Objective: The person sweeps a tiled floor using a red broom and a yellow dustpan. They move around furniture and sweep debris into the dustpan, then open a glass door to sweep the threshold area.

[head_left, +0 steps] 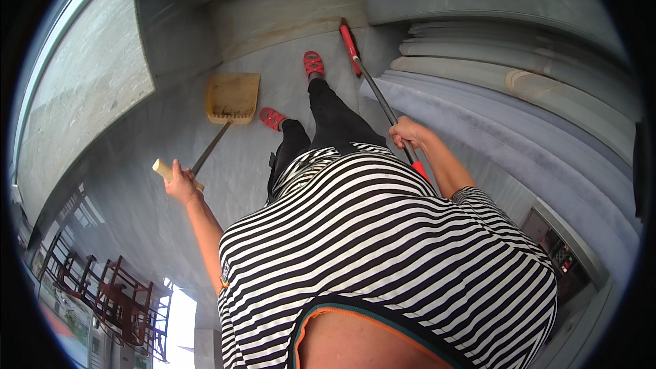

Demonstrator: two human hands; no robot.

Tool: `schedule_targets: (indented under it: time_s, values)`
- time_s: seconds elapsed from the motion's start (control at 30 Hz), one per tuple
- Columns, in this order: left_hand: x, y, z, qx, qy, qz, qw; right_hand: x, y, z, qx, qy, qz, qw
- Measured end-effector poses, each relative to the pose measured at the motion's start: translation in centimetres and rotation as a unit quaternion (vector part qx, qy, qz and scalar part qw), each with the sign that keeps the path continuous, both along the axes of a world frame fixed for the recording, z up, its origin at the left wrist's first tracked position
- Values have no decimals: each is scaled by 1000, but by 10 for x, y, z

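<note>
My left hand (180, 182) is closed around the pale crossbar grip of a long-handled dustpan (233, 100). The pan is yellowish and rests on the floor to the left of my feet, with dark debris inside. In my right hand (407, 132) is the grey shaft of a broom (384, 101), gripped above its middle. The broom's red head (348, 42) touches the floor near the wall ahead, right of my right foot. A red section of its handle shows beside my shirt, and the end beyond is hidden.
Long rolls of pale material (519, 89) lie stacked along the right side. A stone-faced block (85, 89) stands on the left. I wear red sandals (313, 63) on the grey tiled floor (273, 39). Dark wooden furniture (123, 304) is at the lower left.
</note>
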State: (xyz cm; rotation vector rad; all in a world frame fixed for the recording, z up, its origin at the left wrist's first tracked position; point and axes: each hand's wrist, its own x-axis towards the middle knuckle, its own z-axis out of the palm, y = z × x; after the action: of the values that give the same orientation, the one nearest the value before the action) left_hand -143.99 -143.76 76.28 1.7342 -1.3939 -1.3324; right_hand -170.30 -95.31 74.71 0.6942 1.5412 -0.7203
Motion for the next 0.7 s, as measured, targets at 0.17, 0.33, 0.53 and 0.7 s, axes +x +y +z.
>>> schedule_targets:
  time_s: [0.17,0.33,0.53,0.7]
  values:
    - [4,1,4,-9,3,-10,1000,4,-11,13,-108,34,27,993]
    - [16,-7,-3,6,14,-6,1000,-1,-25,27,-125,48,-75,988]
    - [15,-10,-5,-1,32,-11,999,-57,-34,-57,-58,25,-100,993]
    - [19,-10,-10,-10,22,-5,1000,-9,-108,-49,-14,36,78,996]
